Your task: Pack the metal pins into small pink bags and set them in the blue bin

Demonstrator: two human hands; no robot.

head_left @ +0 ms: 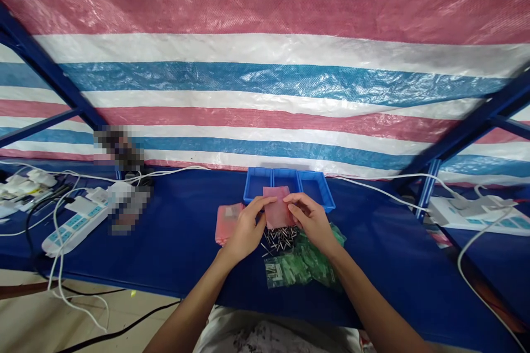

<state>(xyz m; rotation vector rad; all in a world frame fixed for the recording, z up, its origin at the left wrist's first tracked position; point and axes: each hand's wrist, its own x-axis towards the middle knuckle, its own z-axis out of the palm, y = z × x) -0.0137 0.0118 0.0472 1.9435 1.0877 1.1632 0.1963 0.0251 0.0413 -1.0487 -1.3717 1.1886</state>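
Hold the pink bag (275, 214) by its 2 side edges, above the metal pins (282, 240) and just in front of the blue bins (328, 193). Left hand (245, 229): fingers nearly closed, pinching the left edge. Right hand (311, 219): thumb and index finger closed on the upper right side; whether the other fingers touch it cannot be determined. For good control, grip lightly, support both sides evenly and keep the thin film flat; uneven tension would probably crease it.

Clearances: the pink stack (226, 223) lies beside the left hand; the green packets (306, 262) lie under the right wrist. The bin walls limit forward travel. Sideways, the counter (178, 231) extends past both forearms; its near edge runs close to the torso. Keep wrist movements small, since loose pins could scatter.
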